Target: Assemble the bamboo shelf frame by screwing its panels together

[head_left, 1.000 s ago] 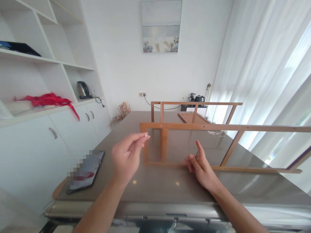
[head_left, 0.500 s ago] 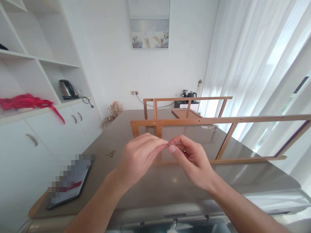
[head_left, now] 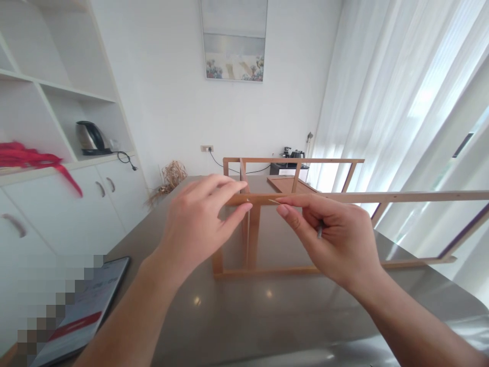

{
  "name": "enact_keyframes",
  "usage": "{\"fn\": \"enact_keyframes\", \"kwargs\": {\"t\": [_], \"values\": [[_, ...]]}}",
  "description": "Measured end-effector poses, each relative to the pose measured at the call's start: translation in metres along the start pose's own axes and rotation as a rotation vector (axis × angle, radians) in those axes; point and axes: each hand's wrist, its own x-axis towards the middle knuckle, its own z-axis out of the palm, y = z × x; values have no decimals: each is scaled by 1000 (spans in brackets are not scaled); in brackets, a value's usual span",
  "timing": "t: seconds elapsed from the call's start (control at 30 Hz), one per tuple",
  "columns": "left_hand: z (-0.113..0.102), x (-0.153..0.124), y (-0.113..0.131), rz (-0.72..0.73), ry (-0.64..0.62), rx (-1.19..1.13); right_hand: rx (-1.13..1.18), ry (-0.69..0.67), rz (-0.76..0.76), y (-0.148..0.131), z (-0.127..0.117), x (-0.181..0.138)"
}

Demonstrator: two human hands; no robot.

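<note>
My left hand (head_left: 200, 224) is at the near wooden frame (head_left: 260, 199), thumb in front of its top rail and fingers over the upper edge, around a small hole. The fingers appear to grip the rail. My right hand (head_left: 336, 234) pinches a thin, pointed, brass-coloured screw (head_left: 273, 201) between thumb and index finger, its tip turned left towards the hole and apart from it. A grey metal rod (head_left: 320, 230), its kind unclear, shows under the curled fingers of that hand. The near frame stands on edge on the grey-brown table (head_left: 229, 316).
Behind stands a second wooden frame (head_left: 328, 160), with a flat brown panel (head_left: 280, 183) by it. A tablet (head_left: 86, 311) lies at the table's left edge. White cabinets (head_left: 76, 204) with a kettle (head_left: 91, 137) are at left; curtains (head_left: 382, 102) hang at right.
My hands have parted from their joint pinch. The left has moved onto the rail; the right has shifted right with the screw. The view has tilted, and the loose screws on the table are hidden.
</note>
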Motion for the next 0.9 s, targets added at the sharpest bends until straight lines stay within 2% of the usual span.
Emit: {"fn": "enact_keyframes", "kwargs": {"t": [0.13, 0.27, 0.4, 0.63, 0.9], "values": [[9, -3, -4, -44, -60, -57, -12, 5, 5, 5, 6, 7], [14, -1, -4, -80, -37, -131, -2, -4, -6, 10, 13, 9], [16, 1, -4, -109, -30, -173, -16, 2, -85, 12, 19, 10], [18, 0, -7, -25, -30, -107, -52, 29, -179, 14, 25, 8], [20, 10, -8, 21, -9, -104, -36, 40, -189, 15, 27, 9]]}}
